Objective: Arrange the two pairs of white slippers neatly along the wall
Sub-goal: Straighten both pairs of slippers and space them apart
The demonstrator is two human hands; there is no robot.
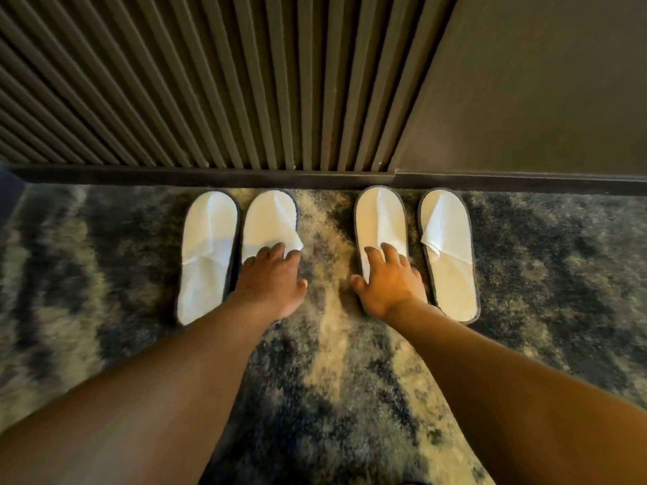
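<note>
Four white slippers with dark edging lie on the carpet in a row, toes at the baseboard. The left pair is the far-left slipper [206,253] and the second slipper [269,218]. The right pair is the third slipper [380,218] and the far-right slipper [450,260]. My left hand [269,281] lies over the heel half of the second slipper, fingers bent on its upper, thumb at its right edge. My right hand [388,281] covers the heel half of the third slipper, fingers spread, thumb at its left edge. Both heels are hidden under my hands.
A dark baseboard [210,176] runs along a ribbed, slatted wall panel [210,82], with a smooth dark panel [542,82] to the right. A mottled grey and beige carpet [329,362] covers the floor. A carpet gap separates the two pairs.
</note>
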